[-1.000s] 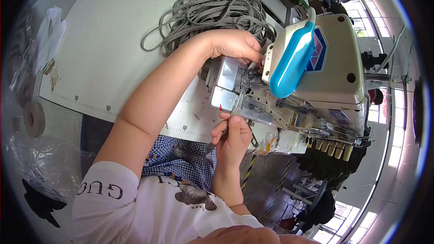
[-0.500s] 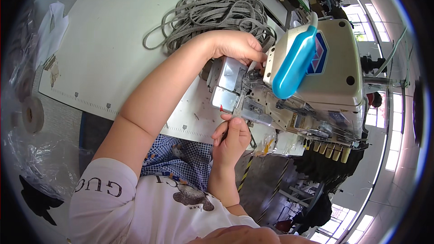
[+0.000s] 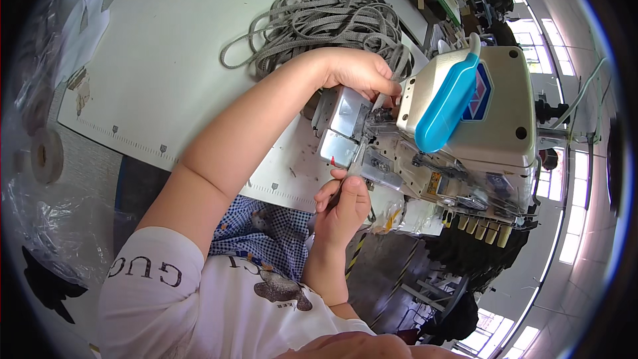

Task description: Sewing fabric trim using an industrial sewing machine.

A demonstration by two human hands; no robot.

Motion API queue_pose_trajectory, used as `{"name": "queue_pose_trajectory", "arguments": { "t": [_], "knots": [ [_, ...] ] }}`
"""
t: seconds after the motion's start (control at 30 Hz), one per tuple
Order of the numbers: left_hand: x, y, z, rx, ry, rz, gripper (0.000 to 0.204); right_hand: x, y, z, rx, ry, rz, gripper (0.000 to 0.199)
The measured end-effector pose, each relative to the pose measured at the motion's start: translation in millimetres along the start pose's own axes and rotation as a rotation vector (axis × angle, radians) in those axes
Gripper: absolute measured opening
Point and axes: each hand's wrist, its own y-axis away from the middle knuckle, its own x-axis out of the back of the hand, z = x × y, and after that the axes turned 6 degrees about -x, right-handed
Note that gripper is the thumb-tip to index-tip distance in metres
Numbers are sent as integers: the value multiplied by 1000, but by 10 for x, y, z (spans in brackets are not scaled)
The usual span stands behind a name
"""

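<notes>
My left hand [image 3: 364, 74] reaches across to the far side of a sewing machine [image 3: 482, 113], its thumb and fingers closed on a flat grey drawcord [image 3: 380, 102]. From there the cord runs toward the needle area, where machine parts hide some of it. On the near side, my right hand [image 3: 343, 203] pinches the grey cord [image 3: 357, 161] between thumb and fingers, just in front of the shiny metal plate [image 3: 342, 148]. A dark strip shows inside that hand; I cannot make out what it is. Behind my left hand lies a loose heap of grey cord [image 3: 325, 23].
The white table [image 3: 173, 53] has a ruler scale along its near edge. A blue lever-shaped part [image 3: 446, 106] sits on the machine's top. To the left are a tape roll [image 3: 48, 155], clear plastic [image 3: 60, 206] and a white cloth scrap [image 3: 85, 30]. Yellow-tan knobs [image 3: 485, 229] line the machine's lower side.
The machine and cord heap sit slightly further right and lower in the picture, as the view has shifted. Both hands keep their hold on the cord in nearly the same pose.
</notes>
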Motion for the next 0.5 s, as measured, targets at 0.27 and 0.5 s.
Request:
{"name": "queue_pose_trajectory", "arguments": {
  "t": [0.27,0.5],
  "knots": [
    [-5,-46,-70,-17,46,20,26,10,-2,-15,-7,0,-26,32],
    [-6,-56,-76,-20,29,22,28,12,2,-26,-15,5,-26,32]
  ]
}}
